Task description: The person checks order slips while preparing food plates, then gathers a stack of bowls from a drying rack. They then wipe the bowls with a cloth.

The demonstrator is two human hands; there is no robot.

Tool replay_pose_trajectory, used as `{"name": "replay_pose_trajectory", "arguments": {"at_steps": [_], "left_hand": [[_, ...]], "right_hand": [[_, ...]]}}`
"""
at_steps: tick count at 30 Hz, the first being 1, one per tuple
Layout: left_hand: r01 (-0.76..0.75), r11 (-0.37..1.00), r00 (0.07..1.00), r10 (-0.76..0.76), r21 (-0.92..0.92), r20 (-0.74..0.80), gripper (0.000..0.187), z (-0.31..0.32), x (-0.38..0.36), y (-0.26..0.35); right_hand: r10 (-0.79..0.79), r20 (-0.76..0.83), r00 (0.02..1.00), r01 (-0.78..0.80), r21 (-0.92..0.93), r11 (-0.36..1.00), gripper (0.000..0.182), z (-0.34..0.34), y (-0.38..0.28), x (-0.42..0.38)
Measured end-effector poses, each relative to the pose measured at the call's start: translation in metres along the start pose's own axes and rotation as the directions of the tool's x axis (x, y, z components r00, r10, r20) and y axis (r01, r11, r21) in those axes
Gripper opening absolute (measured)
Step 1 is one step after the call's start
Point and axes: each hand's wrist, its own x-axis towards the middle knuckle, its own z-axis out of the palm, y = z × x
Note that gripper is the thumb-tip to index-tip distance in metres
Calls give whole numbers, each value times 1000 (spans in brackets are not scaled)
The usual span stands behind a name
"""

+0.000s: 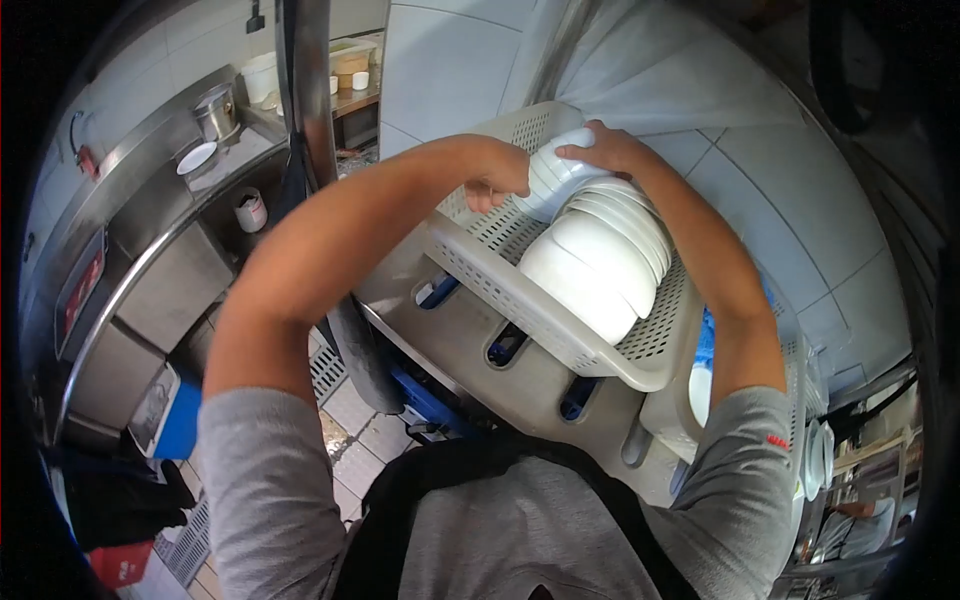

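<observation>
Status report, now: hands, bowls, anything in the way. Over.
Right hand on tilted bowl stack; left hand curled at its side. Stack toward the basket's far end. Larger white dishes crowd close alongside.

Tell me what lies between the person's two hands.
In the head view, a stack of white bowls lies between the left hand and the right hand, whose thumb rests on it.

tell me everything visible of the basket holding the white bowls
The basket is pale grey, apparently plastic, with rounded corners and perforated walls and floor. Open side up, it seems to rest on a slotted shelf, white bowls on their sides inside. The left hand and right hand are over it; contact is unclear.
</observation>
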Motion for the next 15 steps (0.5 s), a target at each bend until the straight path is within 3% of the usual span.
{"name": "replay_pose_trajectory", "arguments": {"at_steps": [3,6,13,15], "left_hand": [[9,949,999,8,-315,53,56,-2,18,-3],[75,818,997,-75,-570,23,68,-2,34,-10],[8,823,1000,-20,-568,-16,90,6,22,6],[-29,807,999,-3,-590,-53,86,12,30,5]], "right_hand": [[-7,-2,1000,7,-23,1000,114,6,3,7],[20,-31,999,-23,-88,996,113,2,-3,1],[17,-48,999,-17,13,1000,108,0,-6,-15],[33,-31,999,-31,64,997,105,-2,-6,-21]]}}
